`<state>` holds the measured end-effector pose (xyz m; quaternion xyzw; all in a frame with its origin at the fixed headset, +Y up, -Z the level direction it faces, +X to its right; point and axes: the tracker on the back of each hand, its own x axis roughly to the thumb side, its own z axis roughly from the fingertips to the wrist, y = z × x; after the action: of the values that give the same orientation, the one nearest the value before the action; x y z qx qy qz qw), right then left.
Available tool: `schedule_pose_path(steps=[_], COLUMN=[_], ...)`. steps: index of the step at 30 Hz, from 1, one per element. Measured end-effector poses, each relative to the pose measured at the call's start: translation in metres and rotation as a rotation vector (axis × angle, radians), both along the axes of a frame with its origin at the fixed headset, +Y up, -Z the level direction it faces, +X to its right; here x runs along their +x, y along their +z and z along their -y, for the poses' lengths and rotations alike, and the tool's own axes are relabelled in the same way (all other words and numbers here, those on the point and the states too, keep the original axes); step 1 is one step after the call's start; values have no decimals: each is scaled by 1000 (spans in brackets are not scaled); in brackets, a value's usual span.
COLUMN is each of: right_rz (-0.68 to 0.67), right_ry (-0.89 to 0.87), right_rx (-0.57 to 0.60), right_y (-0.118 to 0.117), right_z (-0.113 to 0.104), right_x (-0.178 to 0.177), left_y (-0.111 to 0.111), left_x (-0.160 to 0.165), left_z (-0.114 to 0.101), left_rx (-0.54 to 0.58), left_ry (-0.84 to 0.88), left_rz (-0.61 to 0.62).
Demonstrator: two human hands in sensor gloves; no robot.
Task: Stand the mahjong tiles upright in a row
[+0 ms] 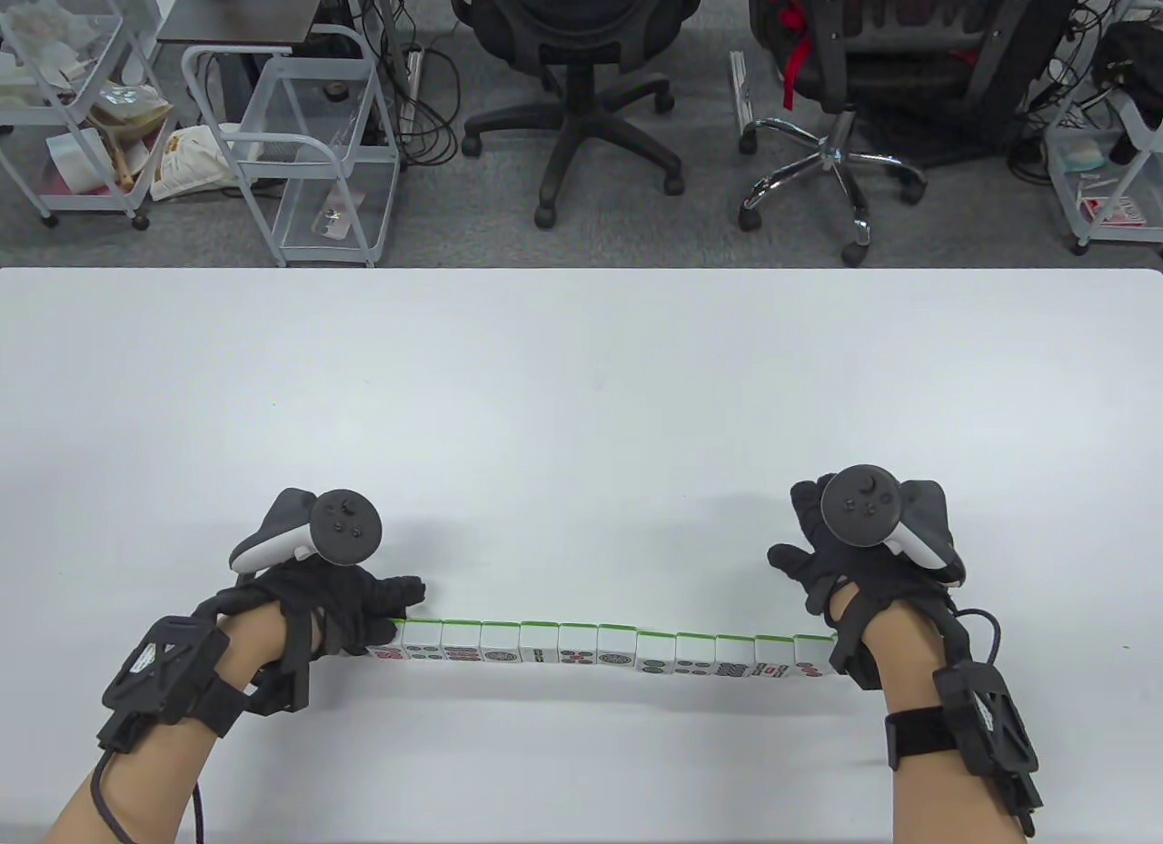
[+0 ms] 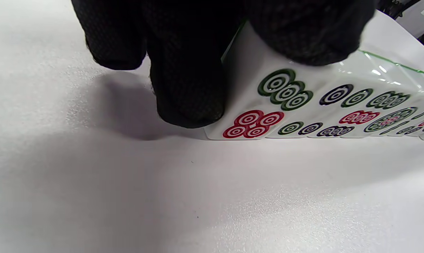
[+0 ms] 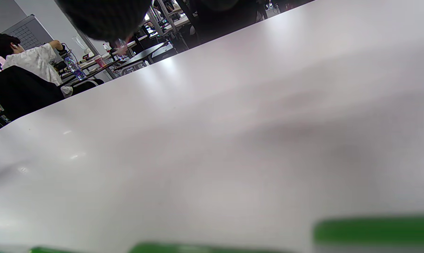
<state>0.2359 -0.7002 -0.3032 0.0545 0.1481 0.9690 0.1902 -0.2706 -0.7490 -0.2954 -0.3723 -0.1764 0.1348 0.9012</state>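
A row of several white mahjong tiles [image 1: 600, 649] with green backs stands upright near the table's front edge, faces toward me. My left hand [image 1: 363, 608] touches the row's left end. In the left wrist view its gloved fingers [image 2: 187, 88] press on the end tile [image 2: 261, 105], which bears green and red circles. My right hand [image 1: 840, 571] rests at the row's right end with fingers spread, touching the last tile [image 1: 811, 658]. In the right wrist view only blurred green tile tops [image 3: 373, 230] and a fingertip [image 3: 106, 17] show.
The white table [image 1: 581, 408] stretches wide behind the row. Beyond its far edge stand two office chairs [image 1: 581, 81] and wire carts [image 1: 309, 144].
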Motion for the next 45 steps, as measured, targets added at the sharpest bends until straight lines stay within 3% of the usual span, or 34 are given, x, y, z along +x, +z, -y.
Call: schedule_pose_path(steps=[3,10,17,23,28,45], right_rz=[-8,-29,-5,125,51,31], right_ry=[-6,-33,-107,-339,-262,-203], right_rx=[6,124,144,134,134,107], right_y=[-1,-4,-18,-29,-27,-22], right_z=[-1,-23,-34,-22,-12,-4], right_x=[-2,-19,-44,-53,-67,-66], left_y=[0,-12,-31,-41,-40,-36], left_x=[-4,-17,11,25,23,19], left_z=[-1,-46,-71,-56,-41,-40], left_rx=[8,308,373,311,302,307], left_ry=[7,-8,60,215,164,172], left_rz=[-8,-249,-428,-584,-556,-558])
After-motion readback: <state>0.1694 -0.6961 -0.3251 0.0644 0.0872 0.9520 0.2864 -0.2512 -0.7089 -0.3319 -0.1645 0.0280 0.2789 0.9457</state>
